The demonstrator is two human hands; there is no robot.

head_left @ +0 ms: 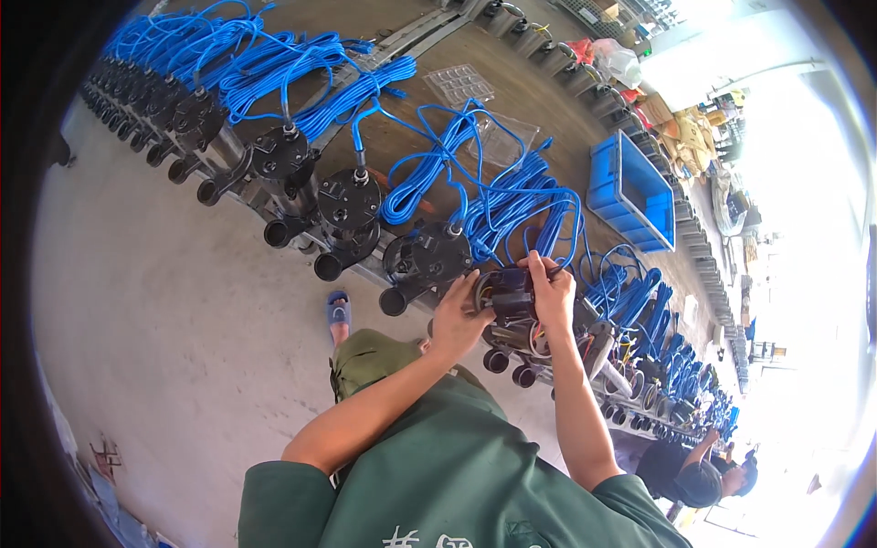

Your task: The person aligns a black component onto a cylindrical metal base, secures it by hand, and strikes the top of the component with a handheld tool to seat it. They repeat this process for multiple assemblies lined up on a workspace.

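Observation:
Both my hands hold a black round pump cover (510, 294), tilted over a metal pump body (523, 338) from whose open top coloured wires show. My left hand (459, 320) grips the cover's left rim, thumb toward the lower edge. On the other side my right hand (552, 297) wraps its fingers over the cover, near where a blue cable leads away. Just left stands a closed black-topped pump (426, 258) with a side outlet. Behind the cover lies a coiled blue cable (521, 201).
Pumps with blue cable bundles (274, 78) line the bench to both sides. A blue crate (632, 194) and a clear plastic tray (459, 85) rest on the bench's far part. Another person (690, 470) works farther down at the right.

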